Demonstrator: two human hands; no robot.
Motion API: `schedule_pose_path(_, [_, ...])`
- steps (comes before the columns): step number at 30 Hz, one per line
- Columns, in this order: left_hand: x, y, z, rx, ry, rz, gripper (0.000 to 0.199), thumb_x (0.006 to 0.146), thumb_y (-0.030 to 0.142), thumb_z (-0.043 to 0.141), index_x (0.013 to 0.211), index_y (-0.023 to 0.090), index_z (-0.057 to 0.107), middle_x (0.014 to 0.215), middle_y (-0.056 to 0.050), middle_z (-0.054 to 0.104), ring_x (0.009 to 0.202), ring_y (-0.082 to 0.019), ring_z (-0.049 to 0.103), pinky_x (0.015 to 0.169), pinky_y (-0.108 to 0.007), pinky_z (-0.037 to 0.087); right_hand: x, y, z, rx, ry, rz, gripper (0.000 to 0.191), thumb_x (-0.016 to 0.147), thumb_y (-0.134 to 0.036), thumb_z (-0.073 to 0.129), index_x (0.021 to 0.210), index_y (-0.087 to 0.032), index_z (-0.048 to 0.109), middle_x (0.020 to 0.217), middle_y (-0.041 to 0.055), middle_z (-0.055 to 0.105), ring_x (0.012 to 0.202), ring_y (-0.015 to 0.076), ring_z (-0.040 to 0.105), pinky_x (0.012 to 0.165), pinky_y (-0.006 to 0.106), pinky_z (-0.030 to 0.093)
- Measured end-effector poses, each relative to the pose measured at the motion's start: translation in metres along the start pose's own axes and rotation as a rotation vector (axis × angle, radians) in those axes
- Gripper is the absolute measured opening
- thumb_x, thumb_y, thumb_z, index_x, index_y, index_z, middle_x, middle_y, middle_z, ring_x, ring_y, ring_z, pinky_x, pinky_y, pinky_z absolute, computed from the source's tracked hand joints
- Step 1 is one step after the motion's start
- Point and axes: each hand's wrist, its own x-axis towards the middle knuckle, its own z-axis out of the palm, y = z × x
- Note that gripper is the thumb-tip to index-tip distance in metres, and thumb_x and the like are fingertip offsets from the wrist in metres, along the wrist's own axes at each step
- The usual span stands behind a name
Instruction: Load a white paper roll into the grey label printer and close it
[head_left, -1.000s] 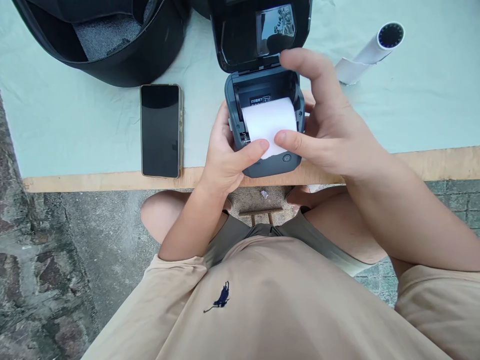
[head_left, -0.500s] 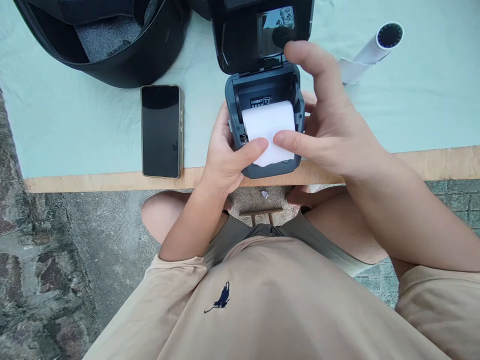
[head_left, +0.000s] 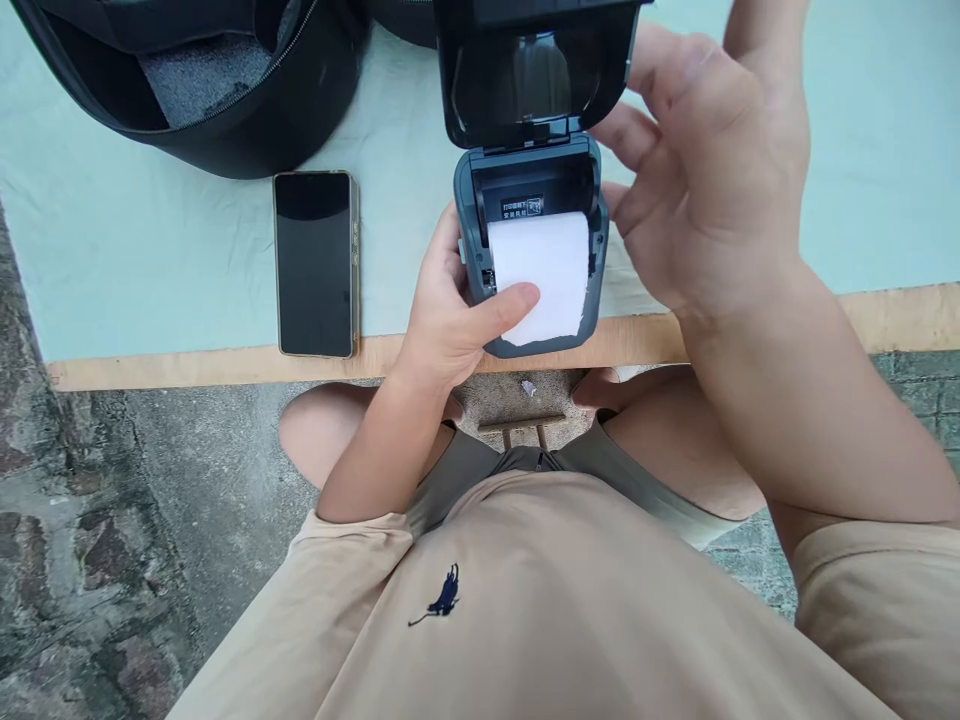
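A small dark portable printer (head_left: 466, 215) sits in my left hand (head_left: 457, 310) above the table's front edge. My left thumb presses on the white paper roll (head_left: 544, 265) inside it, and the fingers wrap round its left side. The roll's loose end, torn and ragged, reaches over the front lip. Upright behind the roll stands the printer's black lid (head_left: 534, 85), swung back. My right hand (head_left: 712, 170) is at the right of the lid, palm showing and fingers apart. Its fingertips reach the edges of the lid and body, partly hidden; whether they press there I cannot tell.
A phone (head_left: 315, 265) lies screen up to the left of the printer. An open black zippered case (head_left: 300, 120) with grey foam stands at the back left, another dark item beside it. Pale green cloth (head_left: 150, 260) covers the wooden table (head_left: 225, 365).
My right hand has let go of the paper and moved up and right, turning palm into view and covering the white tube. The lid has tilted slightly. My left hand stays put.
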Motion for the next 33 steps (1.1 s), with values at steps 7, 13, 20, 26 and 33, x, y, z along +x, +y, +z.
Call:
schedule_pose_path(7, [-0.001, 0.002, 0.001, -0.036, 0.028, -0.037, 0.040, 0.071, 0.031, 0.073, 0.106, 0.023, 0.053, 0.094, -0.001, 0.065, 0.089, -0.019, 0.068, 0.075, -0.031, 0.057, -0.002, 0.007, 0.004, -0.064, -0.024, -0.265, 0.035, 0.083, -0.028, 0.053, 0.118, -0.022, 0.052, 0.125, 0.0010, 0.050, 0.119, 0.0122, 0.050, 0.102, 0.026, 0.047])
schedule_pose_path(13, [-0.001, -0.002, -0.002, -0.067, 0.028, -0.007, 0.052, 0.066, 0.030, 0.077, 0.111, 0.025, 0.051, 0.093, 0.000, 0.065, 0.083, -0.018, 0.069, 0.073, -0.031, 0.057, -0.006, 0.019, -0.004, -0.179, -0.110, -0.291, 0.038, 0.074, -0.026, 0.060, 0.111, -0.020, 0.052, 0.130, 0.0077, 0.043, 0.127, 0.0175, 0.040, 0.076, 0.021, 0.052])
schedule_pose_path(20, [0.000, -0.003, -0.004, 0.006, 0.056, -0.010, 0.058, 0.061, 0.035, 0.081, 0.110, 0.024, 0.051, 0.099, -0.002, 0.061, 0.093, -0.022, 0.067, 0.082, -0.036, 0.054, -0.008, 0.015, -0.002, 0.026, -0.112, -0.123, 0.049, 0.081, -0.036, 0.060, 0.126, -0.027, 0.043, 0.138, -0.0003, 0.040, 0.128, 0.0125, 0.041, 0.097, 0.024, 0.048])
schedule_pose_path(26, [-0.001, 0.001, -0.002, -0.007, 0.013, 0.003, 0.057, 0.066, 0.047, 0.075, 0.112, 0.028, 0.048, 0.102, -0.002, 0.058, 0.102, -0.024, 0.063, 0.080, -0.035, 0.054, -0.008, 0.018, -0.004, 0.195, -0.276, 0.075, 0.066, 0.076, -0.040, 0.065, 0.130, -0.030, 0.030, 0.138, 0.0031, 0.040, 0.115, 0.0140, 0.052, 0.074, 0.020, 0.054])
schedule_pose_path(33, [-0.003, 0.008, 0.007, -0.018, 0.038, 0.007, 0.039, 0.077, 0.043, 0.066, 0.108, 0.024, 0.052, 0.095, -0.003, 0.060, 0.100, -0.021, 0.065, 0.078, -0.031, 0.054, -0.010, 0.021, -0.004, 0.188, -0.268, 0.024, 0.070, 0.073, -0.038, 0.068, 0.130, -0.031, 0.030, 0.142, 0.0018, 0.035, 0.119, 0.0156, 0.049, 0.072, 0.021, 0.054])
